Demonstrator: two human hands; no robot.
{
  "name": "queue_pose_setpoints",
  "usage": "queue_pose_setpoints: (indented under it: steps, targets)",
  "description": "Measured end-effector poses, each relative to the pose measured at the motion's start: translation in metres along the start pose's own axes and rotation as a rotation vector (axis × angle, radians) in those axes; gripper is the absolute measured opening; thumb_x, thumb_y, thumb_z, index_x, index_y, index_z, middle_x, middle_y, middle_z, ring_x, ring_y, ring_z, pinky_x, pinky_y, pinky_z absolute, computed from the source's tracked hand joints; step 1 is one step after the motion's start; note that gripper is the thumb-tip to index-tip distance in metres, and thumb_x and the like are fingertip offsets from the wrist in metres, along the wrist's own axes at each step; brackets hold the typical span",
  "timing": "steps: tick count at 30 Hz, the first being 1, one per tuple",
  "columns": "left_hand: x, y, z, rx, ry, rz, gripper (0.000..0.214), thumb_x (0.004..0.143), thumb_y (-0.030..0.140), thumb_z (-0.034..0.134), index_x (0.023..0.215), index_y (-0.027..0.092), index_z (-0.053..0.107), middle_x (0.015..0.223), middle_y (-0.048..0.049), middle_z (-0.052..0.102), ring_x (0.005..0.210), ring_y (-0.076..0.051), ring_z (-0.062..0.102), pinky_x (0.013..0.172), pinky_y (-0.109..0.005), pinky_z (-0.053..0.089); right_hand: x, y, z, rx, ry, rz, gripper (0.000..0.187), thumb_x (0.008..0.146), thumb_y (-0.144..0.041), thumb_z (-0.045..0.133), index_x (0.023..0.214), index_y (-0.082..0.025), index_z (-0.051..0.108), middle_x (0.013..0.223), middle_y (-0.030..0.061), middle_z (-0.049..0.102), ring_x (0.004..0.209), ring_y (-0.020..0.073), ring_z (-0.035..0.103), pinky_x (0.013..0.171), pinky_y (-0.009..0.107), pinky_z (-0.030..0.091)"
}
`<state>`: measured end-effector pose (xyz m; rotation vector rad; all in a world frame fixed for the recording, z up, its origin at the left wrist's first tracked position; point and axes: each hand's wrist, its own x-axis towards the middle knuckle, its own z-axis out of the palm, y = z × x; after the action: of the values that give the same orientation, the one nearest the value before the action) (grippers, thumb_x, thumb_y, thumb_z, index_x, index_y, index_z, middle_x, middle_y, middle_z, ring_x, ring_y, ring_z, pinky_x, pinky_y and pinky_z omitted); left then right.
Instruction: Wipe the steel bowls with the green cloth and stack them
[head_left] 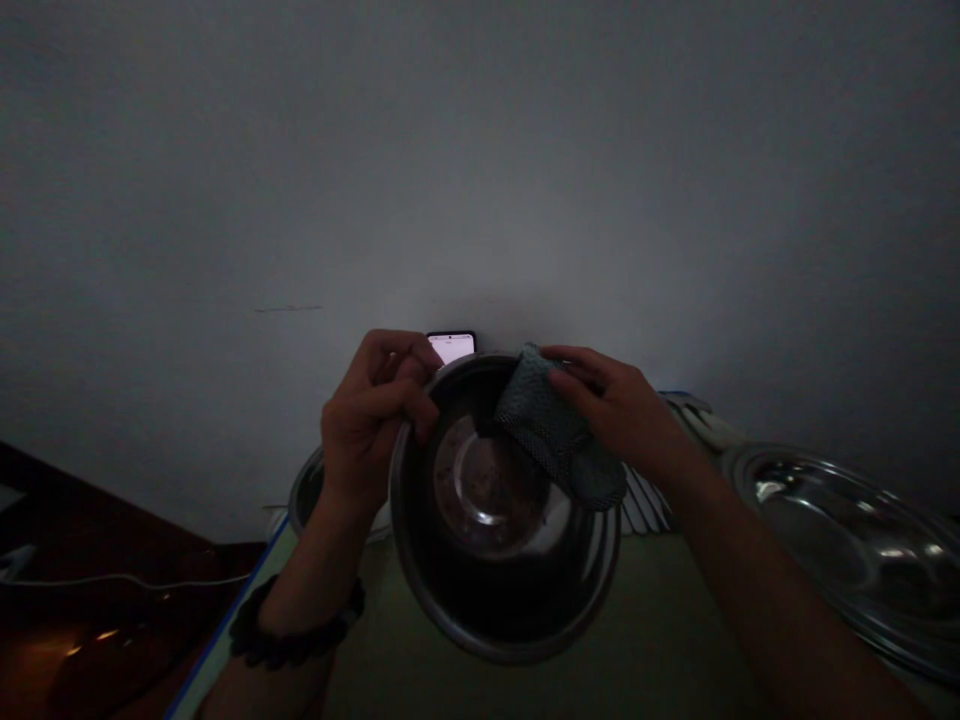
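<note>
A round steel bowl [450, 590] is tilted toward me above a pale green table top [660, 640], its shiny inside facing the camera. My left hand [371, 420] grips the bowl's upper left rim, fingers curled over the edge; a dark bead bracelet sits on that wrist. My right hand [619, 410] presses a grey-green knitted cloth [555, 430] against the bowl's upper right inner wall, fingers closed on the cloth.
A phone [451, 345] with a lit screen leans against the grey wall behind the bowl. A second steel bowl [307, 490] shows behind my left wrist. A large steel plate [840, 550] lies at right, near a white rack [697, 415]. Dark wooden surface with a white cable [112, 582] lies at left.
</note>
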<state>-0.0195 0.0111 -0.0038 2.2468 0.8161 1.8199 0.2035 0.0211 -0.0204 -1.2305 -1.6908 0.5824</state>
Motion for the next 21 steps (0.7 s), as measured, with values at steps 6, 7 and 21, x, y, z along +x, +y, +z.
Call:
queue_pose_setpoints:
  steps: [6, 7, 21]
  targets:
    - [0.002, -0.012, 0.004, -0.094, -0.014, 0.079, 0.040, 0.086, 0.016, 0.057, 0.047, 0.018, 0.051, 0.089, -0.0024, 0.053, 0.068, -0.011, 0.055, 0.055, -0.027, 0.043, 0.003, 0.005, 0.001, 0.051, 0.281, -0.069, 0.035, 0.087, -0.025, 0.054, 0.120, -0.017, 0.060, 0.099, 0.0077, 0.074, 0.089, 0.0200, 0.070, 0.083, 0.038, 0.054]
    - [0.002, -0.014, 0.004, -0.108, -0.007, 0.099, 0.040, 0.085, 0.015, 0.058, 0.046, 0.017, 0.051, 0.088, -0.0027, 0.053, 0.067, -0.011, 0.054, 0.054, -0.027, 0.043, 0.002, 0.003, 0.000, -0.003, 0.356, -0.136, 0.034, 0.087, -0.023, 0.054, 0.120, -0.017, 0.060, 0.101, 0.0076, 0.074, 0.092, 0.0201, 0.070, 0.085, 0.038, 0.053]
    - [-0.002, -0.017, 0.006, -0.160, 0.089, 0.079, 0.039, 0.084, 0.007, 0.056, 0.046, 0.016, 0.051, 0.093, -0.0003, 0.053, 0.071, -0.009, 0.055, 0.059, -0.027, 0.039, -0.012, -0.009, -0.005, -0.382, 0.039, -0.428, 0.038, 0.086, -0.035, 0.060, 0.120, -0.021, 0.056, 0.122, 0.0090, 0.061, 0.114, 0.0236, 0.056, 0.096, 0.041, 0.047]
